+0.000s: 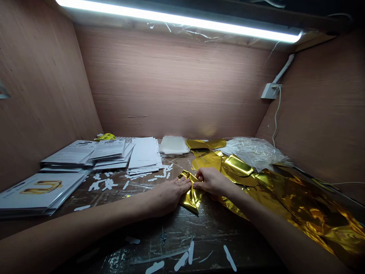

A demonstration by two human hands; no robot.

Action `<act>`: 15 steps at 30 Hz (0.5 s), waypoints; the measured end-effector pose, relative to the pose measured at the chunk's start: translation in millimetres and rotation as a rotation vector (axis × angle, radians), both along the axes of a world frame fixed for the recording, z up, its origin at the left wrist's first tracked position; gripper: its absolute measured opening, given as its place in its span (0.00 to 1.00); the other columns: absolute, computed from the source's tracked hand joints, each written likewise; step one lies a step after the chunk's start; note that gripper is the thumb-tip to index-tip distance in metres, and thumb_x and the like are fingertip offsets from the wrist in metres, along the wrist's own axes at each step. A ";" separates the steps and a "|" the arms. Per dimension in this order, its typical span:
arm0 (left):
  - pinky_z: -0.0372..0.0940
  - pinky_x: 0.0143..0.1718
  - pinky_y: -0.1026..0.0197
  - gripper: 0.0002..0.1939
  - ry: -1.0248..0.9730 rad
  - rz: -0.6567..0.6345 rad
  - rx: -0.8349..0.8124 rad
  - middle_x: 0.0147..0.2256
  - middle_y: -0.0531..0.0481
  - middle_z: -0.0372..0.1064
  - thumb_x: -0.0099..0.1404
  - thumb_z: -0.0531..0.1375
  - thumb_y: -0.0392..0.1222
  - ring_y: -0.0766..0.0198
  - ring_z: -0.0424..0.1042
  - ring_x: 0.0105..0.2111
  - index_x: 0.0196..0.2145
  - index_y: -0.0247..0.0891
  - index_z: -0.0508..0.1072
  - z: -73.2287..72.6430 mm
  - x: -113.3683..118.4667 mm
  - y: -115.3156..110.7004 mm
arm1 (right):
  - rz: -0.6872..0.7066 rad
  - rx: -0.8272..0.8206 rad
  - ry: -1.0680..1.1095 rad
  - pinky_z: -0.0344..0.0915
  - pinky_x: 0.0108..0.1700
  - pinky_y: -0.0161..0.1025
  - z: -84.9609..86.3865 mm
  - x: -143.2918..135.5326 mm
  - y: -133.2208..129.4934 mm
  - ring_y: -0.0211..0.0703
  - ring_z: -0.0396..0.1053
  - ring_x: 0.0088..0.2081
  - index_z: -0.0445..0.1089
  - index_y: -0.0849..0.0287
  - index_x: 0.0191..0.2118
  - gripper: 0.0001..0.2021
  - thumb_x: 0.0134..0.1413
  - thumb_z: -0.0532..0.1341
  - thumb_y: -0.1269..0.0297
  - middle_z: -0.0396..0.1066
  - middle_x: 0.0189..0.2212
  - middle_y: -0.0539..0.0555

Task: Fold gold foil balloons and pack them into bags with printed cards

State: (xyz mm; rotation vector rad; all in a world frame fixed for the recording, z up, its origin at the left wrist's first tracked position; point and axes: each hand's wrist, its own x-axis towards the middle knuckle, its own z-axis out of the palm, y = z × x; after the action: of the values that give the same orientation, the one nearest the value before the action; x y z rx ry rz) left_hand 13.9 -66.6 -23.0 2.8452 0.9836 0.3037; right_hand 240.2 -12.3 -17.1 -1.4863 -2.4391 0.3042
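A folded gold foil balloon, deflated and shiny, lies on the dark table in front of me. My left hand rests on its left side, fingers stretched out and lying flat across the foil. At the upper right edge of the balloon, my right hand has thumb and forefinger pinched together on the foil; its other fingers are curled. More gold foil balloons lie flat and overlapping just right of my right hand. A small folded gold packet sits on top of them.
Stacks of white cards stand at left, one printed with a gold U. A white paper stack and clear bags are behind. White straws in plastic lie back right. Paper scraps are scattered. Wooden walls enclose the table.
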 end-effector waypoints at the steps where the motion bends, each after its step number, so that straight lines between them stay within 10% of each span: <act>1: 0.52 0.69 0.51 0.27 0.015 -0.007 -0.010 0.68 0.38 0.56 0.74 0.46 0.34 0.55 0.55 0.69 0.69 0.33 0.58 0.6 -2.2 -2.3 | -0.012 -0.004 -0.015 0.57 0.32 0.37 0.6 -0.5 -0.4 0.45 0.69 0.33 0.74 0.59 0.36 0.15 0.52 0.69 0.52 0.75 0.33 0.54; 8: 0.35 0.73 0.45 0.39 0.106 -0.096 -0.069 0.73 0.37 0.33 0.76 0.42 0.60 0.52 0.33 0.73 0.73 0.31 0.38 5.4 -17.1 -15.4 | 0.021 0.027 -0.063 0.52 0.30 0.37 5.6 -8.7 -10.5 0.41 0.63 0.28 0.68 0.58 0.27 0.12 0.59 0.63 0.58 0.70 0.25 0.52; 15: 0.32 0.72 0.43 0.45 0.118 -0.127 -0.104 0.73 0.36 0.27 0.74 0.43 0.66 0.51 0.30 0.73 0.73 0.31 0.32 12.4 -19.4 -19.7 | -0.021 -0.050 0.404 0.65 0.40 0.38 -2.9 -12.3 -9.8 0.44 0.72 0.38 0.67 0.58 0.43 0.12 0.53 0.65 0.64 0.76 0.36 0.53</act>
State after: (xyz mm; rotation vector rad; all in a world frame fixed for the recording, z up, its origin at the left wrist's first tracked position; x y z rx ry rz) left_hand -5.5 -86.3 -10.6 2.8412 0.8078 0.0705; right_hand 227.9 -22.1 -20.1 -1.3162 -2.1072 0.6011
